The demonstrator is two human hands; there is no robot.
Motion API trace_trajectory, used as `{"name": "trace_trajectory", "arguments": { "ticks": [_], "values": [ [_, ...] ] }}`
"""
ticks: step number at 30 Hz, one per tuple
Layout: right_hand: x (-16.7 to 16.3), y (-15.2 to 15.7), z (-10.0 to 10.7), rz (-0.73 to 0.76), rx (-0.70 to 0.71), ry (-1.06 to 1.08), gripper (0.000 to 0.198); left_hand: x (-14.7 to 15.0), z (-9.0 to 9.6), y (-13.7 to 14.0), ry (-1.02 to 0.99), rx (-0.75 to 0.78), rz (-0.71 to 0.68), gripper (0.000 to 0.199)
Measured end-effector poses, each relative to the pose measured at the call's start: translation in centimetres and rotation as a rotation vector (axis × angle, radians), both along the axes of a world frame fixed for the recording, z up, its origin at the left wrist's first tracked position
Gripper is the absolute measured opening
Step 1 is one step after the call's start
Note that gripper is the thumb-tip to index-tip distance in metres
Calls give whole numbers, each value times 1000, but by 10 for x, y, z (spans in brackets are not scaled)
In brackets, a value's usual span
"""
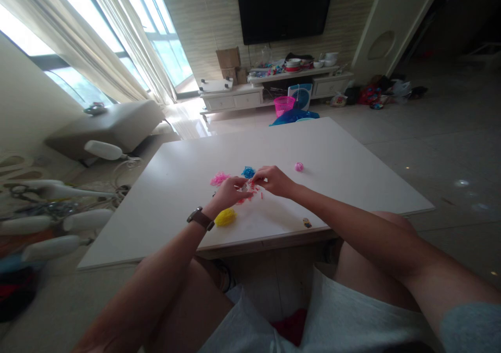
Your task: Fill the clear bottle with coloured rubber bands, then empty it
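Observation:
My left hand, with a dark watch on its wrist, is closed around a small whitish thing too small to name. The fingers of my right hand pinch together right beside it, at the red bits; what they hold is unclear. Small red strands lie scattered under and between both hands. Around them on the white table are a pink pile of thin strands, a blue pile behind the hands, and a yellow bundle near my left wrist.
A pink ball sits beyond my right forearm. Near the table's front edge lies a small yellow-and-blue figure. A white lamp-like fixture stands left of the table. Past the far edge are a pink basket and a low TV cabinet.

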State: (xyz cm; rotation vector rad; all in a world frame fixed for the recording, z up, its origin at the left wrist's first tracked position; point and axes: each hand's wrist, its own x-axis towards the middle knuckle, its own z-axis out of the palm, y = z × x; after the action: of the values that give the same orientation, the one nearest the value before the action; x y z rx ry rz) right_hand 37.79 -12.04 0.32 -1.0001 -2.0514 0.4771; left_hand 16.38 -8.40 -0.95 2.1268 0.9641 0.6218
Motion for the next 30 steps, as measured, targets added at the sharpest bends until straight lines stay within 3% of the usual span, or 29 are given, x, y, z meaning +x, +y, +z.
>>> {"name": "trace_trajectory", "arguments": {
  "ticks": [14,24,27,30],
  "values": [
    [-4,-8,9,-74,-90,124,10,1,-3,0,-46,-73,-40,32],
    [-3,-7,12,-134,52,142,9,3,1,-1,-232,-187,-21,33],
    [4,2,6,-306,46,16,12,1,6,1,-349,-196,108,36],
    [14,11,-8,-400,-197,-344,14,-2,10,5,-427,-170,223,37]
  ]
}}
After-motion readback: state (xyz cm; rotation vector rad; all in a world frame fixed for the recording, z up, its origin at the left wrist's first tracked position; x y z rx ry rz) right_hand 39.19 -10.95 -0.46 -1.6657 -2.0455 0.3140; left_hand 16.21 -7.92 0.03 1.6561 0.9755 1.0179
